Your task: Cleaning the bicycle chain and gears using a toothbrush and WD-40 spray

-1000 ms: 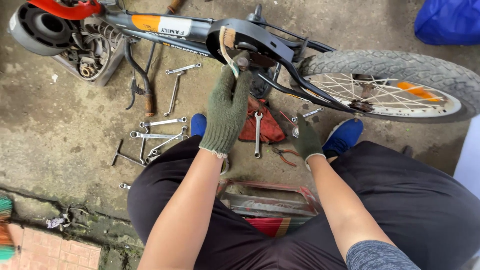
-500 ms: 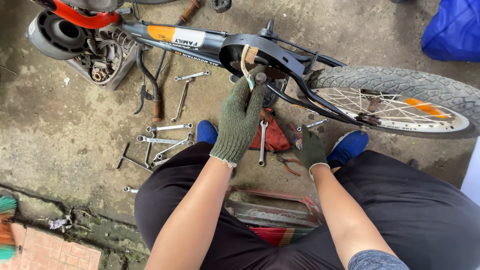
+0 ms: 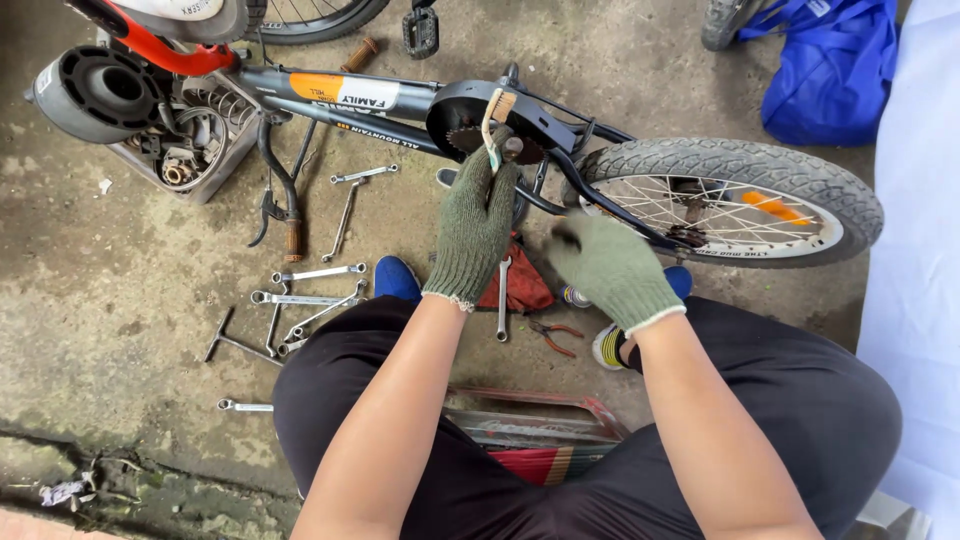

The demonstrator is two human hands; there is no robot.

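Observation:
A small dark bicycle (image 3: pixel 400 105) lies on its side on the concrete in the head view, rear wheel (image 3: pixel 740 200) to the right. My left hand (image 3: pixel 478 225), in a green knit glove, is shut on a toothbrush (image 3: pixel 492 125) whose head rests at the toothed chainring (image 3: pixel 468 138). My right hand (image 3: pixel 610 265), also gloved, hovers just right of it near the chainstay, fingers loosely curled, holding nothing I can see.
Several wrenches (image 3: pixel 305 295) lie on the ground at left, with a T-handle tool (image 3: pixel 232 340), pliers (image 3: pixel 555 335) and a red rag (image 3: pixel 522 285). A grey crate of parts (image 3: pixel 180 150) sits upper left. A blue bag (image 3: pixel 830 70) is upper right. A red toolbox (image 3: pixel 540 435) sits between my legs.
My right hand has risen from the ground by the rag up toward the chainstay. My left hand stays at the chainring with the toothbrush. The camera moved closer.

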